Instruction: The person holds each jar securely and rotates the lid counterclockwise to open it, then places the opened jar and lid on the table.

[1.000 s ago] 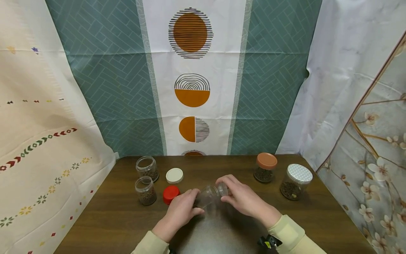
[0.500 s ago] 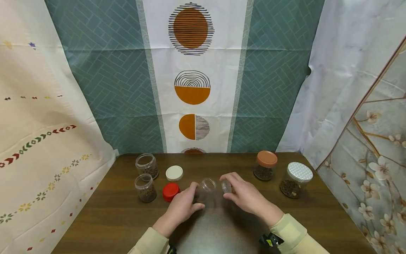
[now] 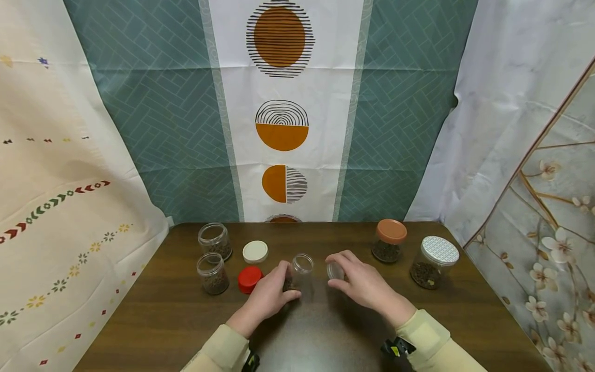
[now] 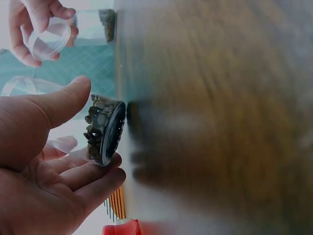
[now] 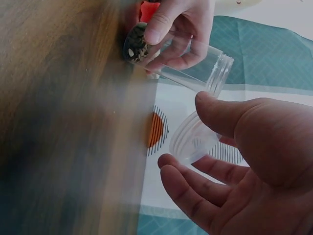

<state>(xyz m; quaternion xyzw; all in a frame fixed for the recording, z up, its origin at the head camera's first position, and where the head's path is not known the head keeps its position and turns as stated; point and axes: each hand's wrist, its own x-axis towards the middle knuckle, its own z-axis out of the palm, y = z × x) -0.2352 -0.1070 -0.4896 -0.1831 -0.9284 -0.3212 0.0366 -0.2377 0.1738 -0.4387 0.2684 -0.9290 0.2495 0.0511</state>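
My left hand [image 3: 266, 298] grips a clear jar [image 3: 304, 276], its thumb and fingers round the lower part. Dark dried bits [image 4: 98, 127] lie in the bottom of this jar, and its threaded mouth is uncovered. In the left wrist view the base tilts slightly, close to the table; whether it touches cannot be told. To the right of the mouth, my right hand [image 3: 364, 284] pinches a clear lid [image 5: 195, 139] between thumb and fingers. Lid and jar are apart. Left of my left hand lies a red lid [image 3: 250, 279].
Two uncovered jars, a rear one [image 3: 215, 243] and a front one [image 3: 213, 274], stand at the left near a cream lid [image 3: 255, 251]. At the right are an orange-lidded jar [image 3: 389, 241] and a white-patterned-lidded jar [image 3: 434, 262]. A curtain [image 3: 400, 129] hangs behind the wooden table [image 3: 149, 320].
The clear lid has come off the jar's mouth and moved right in my right hand. The jar has swung from leaning rightward to nearly upright in my left hand.
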